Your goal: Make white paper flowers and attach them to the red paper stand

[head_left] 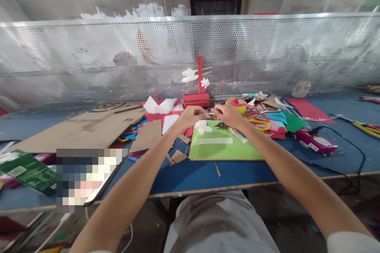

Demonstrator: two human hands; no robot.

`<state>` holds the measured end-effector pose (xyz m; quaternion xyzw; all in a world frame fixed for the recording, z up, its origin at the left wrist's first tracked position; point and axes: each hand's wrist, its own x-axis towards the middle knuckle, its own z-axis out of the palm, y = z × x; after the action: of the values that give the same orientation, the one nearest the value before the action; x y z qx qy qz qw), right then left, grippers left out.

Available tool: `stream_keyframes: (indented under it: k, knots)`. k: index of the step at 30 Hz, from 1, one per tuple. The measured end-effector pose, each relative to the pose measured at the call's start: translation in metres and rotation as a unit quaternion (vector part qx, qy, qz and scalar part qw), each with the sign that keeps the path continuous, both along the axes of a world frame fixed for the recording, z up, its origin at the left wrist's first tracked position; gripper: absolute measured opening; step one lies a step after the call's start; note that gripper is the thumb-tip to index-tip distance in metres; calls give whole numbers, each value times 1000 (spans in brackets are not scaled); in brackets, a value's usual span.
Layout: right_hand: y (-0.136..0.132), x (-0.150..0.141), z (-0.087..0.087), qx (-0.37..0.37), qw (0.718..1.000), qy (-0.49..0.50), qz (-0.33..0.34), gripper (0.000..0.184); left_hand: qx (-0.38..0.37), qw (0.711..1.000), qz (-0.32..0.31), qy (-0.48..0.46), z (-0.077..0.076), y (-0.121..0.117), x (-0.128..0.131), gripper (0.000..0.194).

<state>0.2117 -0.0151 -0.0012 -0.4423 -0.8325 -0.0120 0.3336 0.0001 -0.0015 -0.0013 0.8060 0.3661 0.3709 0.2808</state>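
Observation:
Over the back edge of a light green sheet [219, 150], my left hand [192, 115] and my right hand [228, 114] come close together with their fingertips pinched. Between them shows a small, thin white piece [209, 114], too small to name surely. A crumpled white paper flower [203, 127] is just below my left fingers; whether it hangs or lies on the sheet I cannot tell. A white paper strip [213, 140] lies flat on the green sheet. Behind my hands stands a red paper-covered box [196, 99] with an upright red strip [200, 73] bearing white paper flowers on sticks.
Cardboard [80, 126] covers the left of the blue table [184, 178]. A pixelated screen [89, 174] and a green box [28, 170] sit front left. Scissors with red and yellow handles [257, 120], paper scraps and a corded purple device [316, 141] lie right. Perforated metal [246, 55] closes the back.

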Motion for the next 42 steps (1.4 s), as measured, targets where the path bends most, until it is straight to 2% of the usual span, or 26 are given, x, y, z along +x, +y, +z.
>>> stream_keyframes:
  k: [5, 10, 11, 14, 17, 20, 24, 28, 31, 36, 39, 42]
  knots:
    - [1, -4, -3, 4, 1000, -5, -12, 45, 9, 1000, -13, 15, 1, -3, 0, 18]
    - [4, 10, 5, -19, 997, 67, 22, 52, -3, 999, -30, 22, -6, 9, -5, 18]
    - [6, 17, 7, -10, 996, 85, 17, 53, -8, 999, -31, 28, -8, 13, -7, 19]
    - [14, 42, 15, 26, 993, 98, -53, 52, -3, 998, -20, 66, -14, 24, -15, 18]
    - [22, 65, 17, -21, 994, 30, -104, 39, 27, 989, 13, 146, -15, 28, -21, 17]
    - [26, 80, 15, -95, 981, -78, -150, 30, 39, 975, 46, 214, -14, 25, -23, 17]
    - [26, 84, 10, -160, 957, -191, -149, 42, 22, 960, 84, 266, -13, 19, -21, 23]
    - [28, 85, 6, -165, 945, -240, -149, 24, 23, 955, 100, 280, -11, 16, -20, 27]
    - [29, 86, 5, -156, 946, -231, -165, 13, 29, 958, 88, 272, -11, 17, -21, 23]
    - [26, 84, 9, -119, 958, -190, -178, 13, 35, 955, 82, 282, -14, 18, -22, 22]
    - [25, 82, 11, -110, 974, -129, -152, 13, 46, 952, 91, 290, -13, 15, -21, 23]
    - [28, 80, 11, -123, 987, -46, -97, 13, 62, 950, 107, 288, -11, 11, -19, 29]
